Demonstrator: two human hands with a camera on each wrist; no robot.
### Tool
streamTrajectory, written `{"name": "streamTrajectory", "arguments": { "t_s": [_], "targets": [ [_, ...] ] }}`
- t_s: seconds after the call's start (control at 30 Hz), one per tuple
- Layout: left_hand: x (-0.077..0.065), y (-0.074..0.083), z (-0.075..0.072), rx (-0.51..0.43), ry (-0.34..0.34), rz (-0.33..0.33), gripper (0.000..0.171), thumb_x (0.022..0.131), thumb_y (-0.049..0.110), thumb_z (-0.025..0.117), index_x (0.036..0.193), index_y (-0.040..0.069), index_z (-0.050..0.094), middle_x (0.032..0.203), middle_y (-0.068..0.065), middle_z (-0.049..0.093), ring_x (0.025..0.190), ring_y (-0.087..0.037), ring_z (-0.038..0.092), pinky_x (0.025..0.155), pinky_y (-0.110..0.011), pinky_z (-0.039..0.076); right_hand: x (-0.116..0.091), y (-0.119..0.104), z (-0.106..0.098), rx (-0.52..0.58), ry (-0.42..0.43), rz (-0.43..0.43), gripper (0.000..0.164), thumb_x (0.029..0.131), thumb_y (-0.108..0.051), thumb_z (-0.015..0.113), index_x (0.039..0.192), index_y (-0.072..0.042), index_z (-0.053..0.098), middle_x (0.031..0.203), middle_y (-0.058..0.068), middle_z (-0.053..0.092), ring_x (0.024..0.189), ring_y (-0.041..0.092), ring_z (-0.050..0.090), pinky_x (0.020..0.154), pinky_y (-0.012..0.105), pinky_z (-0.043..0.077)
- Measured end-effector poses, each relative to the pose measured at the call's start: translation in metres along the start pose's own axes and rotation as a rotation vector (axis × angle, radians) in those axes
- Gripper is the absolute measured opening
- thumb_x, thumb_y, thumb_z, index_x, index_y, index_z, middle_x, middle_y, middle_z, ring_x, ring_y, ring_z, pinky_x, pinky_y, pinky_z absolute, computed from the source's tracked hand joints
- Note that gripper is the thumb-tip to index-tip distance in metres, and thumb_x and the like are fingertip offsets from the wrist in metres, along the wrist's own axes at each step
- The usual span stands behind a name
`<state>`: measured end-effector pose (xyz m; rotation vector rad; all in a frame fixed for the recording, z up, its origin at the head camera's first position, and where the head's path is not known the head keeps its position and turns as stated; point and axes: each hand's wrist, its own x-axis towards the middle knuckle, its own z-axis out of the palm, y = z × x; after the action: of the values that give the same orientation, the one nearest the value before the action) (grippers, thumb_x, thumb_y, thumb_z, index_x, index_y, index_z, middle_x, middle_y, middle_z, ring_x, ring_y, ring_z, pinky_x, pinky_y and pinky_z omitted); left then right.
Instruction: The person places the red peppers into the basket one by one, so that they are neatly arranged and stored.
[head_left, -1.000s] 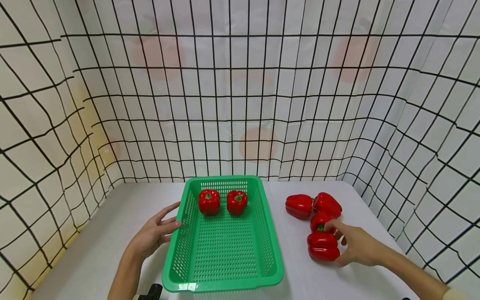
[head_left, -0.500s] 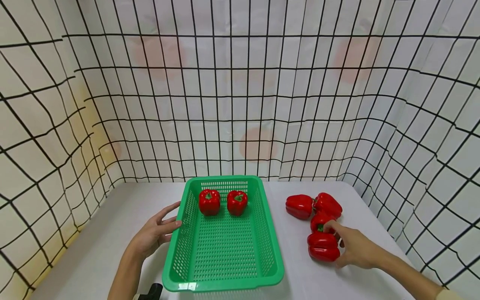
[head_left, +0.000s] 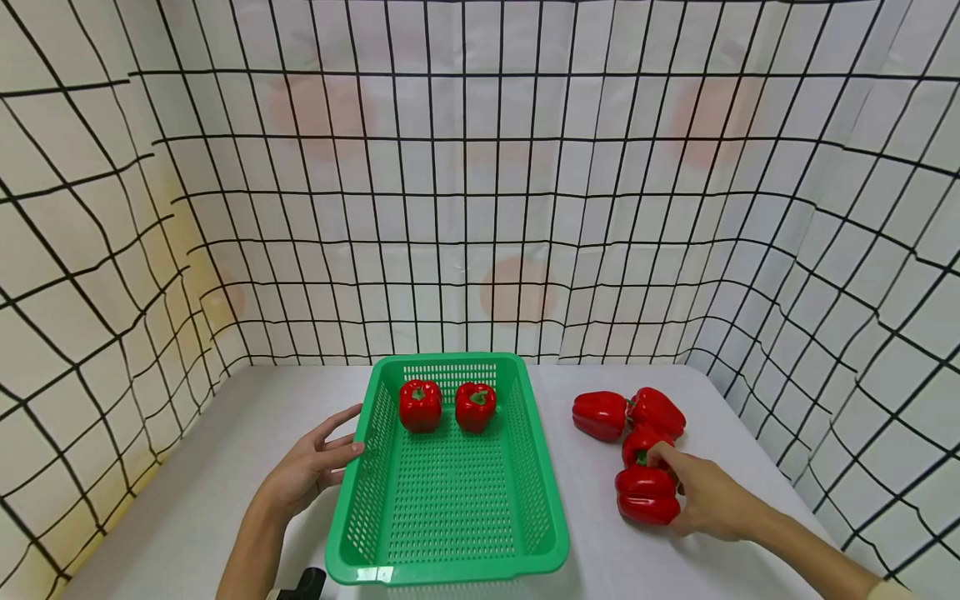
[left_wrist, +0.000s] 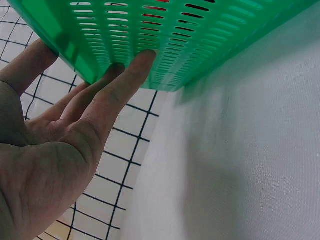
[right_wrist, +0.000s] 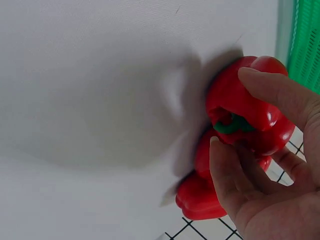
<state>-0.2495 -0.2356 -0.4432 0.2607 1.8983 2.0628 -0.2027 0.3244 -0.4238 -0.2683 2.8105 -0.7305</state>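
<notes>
In the head view, a green perforated plastic basket point(head_left: 448, 571) holds two red bell peppers, one point(head_left: 420, 407) left and one point(head_left: 476, 407) right, at its far end. My left hand point(head_left: 303, 468) touches the basket's left side with spread, nearly straight fingers; the left wrist view shows its fingertips point(left_wrist: 146, 57) against the slotted wall. At the right, my right hand point(head_left: 716, 500) grips the nearest red bell pepper point(head_left: 647, 495), thumb on the near side and fingers across the far side. The right wrist view shows that pepper's green stem point(right_wrist: 234, 124) between thumb and fingers.
Just behind the gripped pepper lie more red bell peppers: one point(head_left: 639, 442) close against it, one point(head_left: 656, 412) farther back and one point(head_left: 598, 415) to the left. Black netting point(head_left: 487, 192) over white sheeting encloses the white table point(head_left: 247, 417) at the back and sides.
My right hand has moved slightly left and its thumb and fingers have closed in on the nearest bell pepper. The left hand and the basket stay put.
</notes>
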Motion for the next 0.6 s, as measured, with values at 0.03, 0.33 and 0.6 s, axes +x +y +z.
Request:
{"name": "streamTrajectory", "arguments": {
  "t_s": [0.03, 0.33, 0.6],
  "targets": [
    [0.000, 0.000, 0.000, 0.001, 0.001, -0.001, 0.080, 0.099, 0.012, 0.065, 0.163, 0.019, 0.018, 0.151, -0.024, 0.050, 0.115, -0.039, 0.069, 0.094, -0.049, 0.058, 0.000, -0.001, 0.000, -0.005, 0.004, 0.000, 0.086, 0.051, -0.019, 0.100, 0.122, -0.011, 0.052, 0.114, 0.004, 0.064, 0.106, 0.025, 0.060, 0.077, 0.041, 0.065],
    [-0.001, -0.001, 0.000, 0.004, -0.012, 0.013, 0.080, 0.099, 0.011, 0.064, 0.163, 0.018, 0.017, 0.150, -0.025, 0.050, 0.114, -0.039, 0.070, 0.094, -0.049, 0.058, 0.003, -0.012, 0.001, -0.085, 0.040, 0.004, 0.084, 0.046, -0.019, 0.100, 0.116, -0.014, 0.055, 0.116, 0.009, 0.058, 0.109, 0.028, 0.056, 0.072, 0.045, 0.064],
    [0.000, 0.000, 0.001, -0.006, -0.006, 0.005, 0.079, 0.099, 0.010, 0.064, 0.163, 0.018, 0.018, 0.150, -0.024, 0.051, 0.115, -0.040, 0.069, 0.094, -0.049, 0.058, 0.010, -0.030, 0.004, -0.079, 0.044, -0.071, 0.079, 0.051, -0.016, 0.097, 0.117, -0.013, 0.054, 0.108, 0.003, 0.060, 0.104, 0.023, 0.057, 0.072, 0.041, 0.065]
  ]
}}
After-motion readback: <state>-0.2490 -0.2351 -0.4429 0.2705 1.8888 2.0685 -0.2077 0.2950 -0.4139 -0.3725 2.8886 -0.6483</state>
